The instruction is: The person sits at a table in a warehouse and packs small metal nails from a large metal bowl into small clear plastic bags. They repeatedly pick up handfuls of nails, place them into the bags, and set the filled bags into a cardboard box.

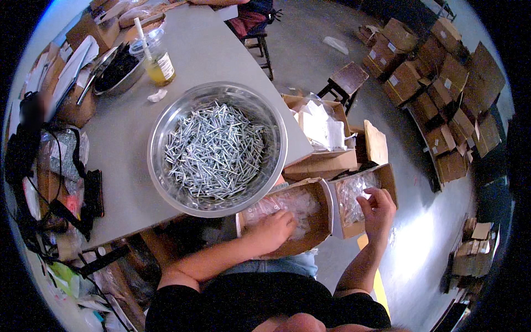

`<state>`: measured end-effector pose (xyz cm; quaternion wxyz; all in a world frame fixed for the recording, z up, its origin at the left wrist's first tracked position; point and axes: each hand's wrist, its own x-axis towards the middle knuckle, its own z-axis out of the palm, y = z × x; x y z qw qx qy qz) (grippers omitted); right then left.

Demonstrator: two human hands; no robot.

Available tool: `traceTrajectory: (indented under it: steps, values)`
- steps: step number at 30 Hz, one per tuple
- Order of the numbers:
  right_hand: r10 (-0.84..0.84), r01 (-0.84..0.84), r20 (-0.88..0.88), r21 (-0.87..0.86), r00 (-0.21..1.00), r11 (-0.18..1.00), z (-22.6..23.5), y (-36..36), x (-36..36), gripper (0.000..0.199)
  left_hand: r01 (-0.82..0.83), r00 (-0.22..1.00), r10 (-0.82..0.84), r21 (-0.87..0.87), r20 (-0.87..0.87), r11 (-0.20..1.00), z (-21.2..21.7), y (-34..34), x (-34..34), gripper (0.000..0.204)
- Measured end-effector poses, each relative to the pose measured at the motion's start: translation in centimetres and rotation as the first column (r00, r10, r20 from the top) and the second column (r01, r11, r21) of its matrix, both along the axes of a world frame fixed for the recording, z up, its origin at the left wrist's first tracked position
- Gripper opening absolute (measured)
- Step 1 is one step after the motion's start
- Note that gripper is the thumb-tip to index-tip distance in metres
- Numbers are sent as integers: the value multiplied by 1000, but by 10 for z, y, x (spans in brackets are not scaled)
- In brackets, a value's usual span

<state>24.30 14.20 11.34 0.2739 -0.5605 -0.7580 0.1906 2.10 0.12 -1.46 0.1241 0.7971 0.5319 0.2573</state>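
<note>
My left hand (275, 229) is over a cardboard box (313, 241) holding clear plastic bags (301, 206). Its fingers are curled together, and whatever they may hold is hidden. Beside it stands a smaller box (389, 180) filled with small clear plastic pieces or bags (354, 193). There my right hand (380, 211) hovers at the near right side, fingers bent toward the thumb; anything between them is too small to make out. A large steel bowl (159, 166) full of silvery screws or nails (215, 149) stands on the grey table (119, 182), beyond my left hand.
A drink cup (160, 69) with a straw and a dark-filled tray (119, 69) stand farther back. An open carton with white contents (321, 127) sits past the boxes. A stool (348, 80), stacked cartons (437, 88) and another person (246, 19) are beyond. Cables (52, 205) clutter the left.
</note>
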Motion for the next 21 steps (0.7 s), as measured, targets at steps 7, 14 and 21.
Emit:
traceTrajectory:
  steps: [7, 14, 21]
  values:
    - [578, -553, -65, 219, 814, 804, 31, -19, -74, 32, -8, 981, -3, -54, -194, 999, -6, -6, 8, 9]
    - [898, -921, 235, 217, 371, 323, 63, -43, -182, 55, -28, 900, 45, -45, 434, 999, 35, -12, -8, 14]
    - [906, -960, 352, -58, 236, 272, 69, -44, -202, 39, -73, 895, 187, -281, 406, 957, 30, -16, -14, 16]
